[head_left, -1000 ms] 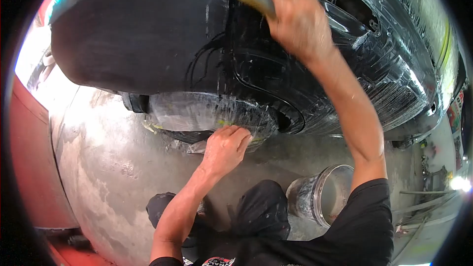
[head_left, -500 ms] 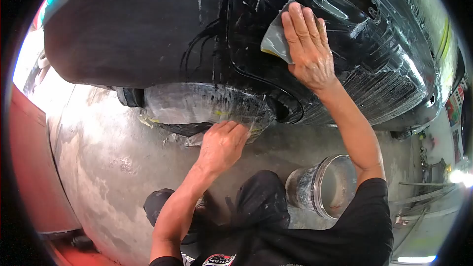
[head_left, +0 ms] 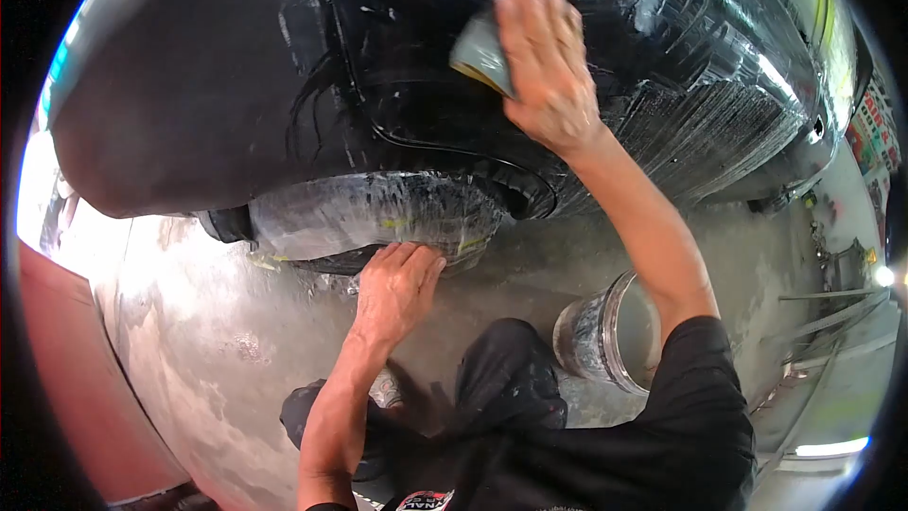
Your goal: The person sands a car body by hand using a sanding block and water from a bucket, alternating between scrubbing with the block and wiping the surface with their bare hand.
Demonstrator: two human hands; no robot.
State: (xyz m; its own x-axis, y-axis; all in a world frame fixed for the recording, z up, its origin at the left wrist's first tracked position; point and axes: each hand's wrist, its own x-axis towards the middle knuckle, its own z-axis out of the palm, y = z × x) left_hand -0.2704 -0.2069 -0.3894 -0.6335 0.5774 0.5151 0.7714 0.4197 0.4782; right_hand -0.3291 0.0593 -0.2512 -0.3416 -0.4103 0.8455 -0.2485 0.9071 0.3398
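Observation:
Under my right hand (head_left: 549,66) a grey sheet with a yellowish edge (head_left: 482,52) is pressed against the wet, glossy black car body panel (head_left: 407,76). The fingers lie nearly flat together over it and are slightly blurred. My left hand (head_left: 397,289) rests at the lower edge of the wheel covering (head_left: 369,213), a greyish, streaked sheet below the wheel arch. Its fingers are curled over that edge, and the fingertips are hidden. Whitish streaks and water mark the panel's lower right part (head_left: 709,137).
A stained bucket (head_left: 586,336) stands on the wet concrete floor (head_left: 227,341), right of my knees. A red panel (head_left: 90,378) lies along the left side. Metal stands and bars (head_left: 832,322) are at the right edge.
My right hand and the grey sheet have moved left over the panel. The view has shifted somewhat; my left hand stays at the wheel covering's lower edge.

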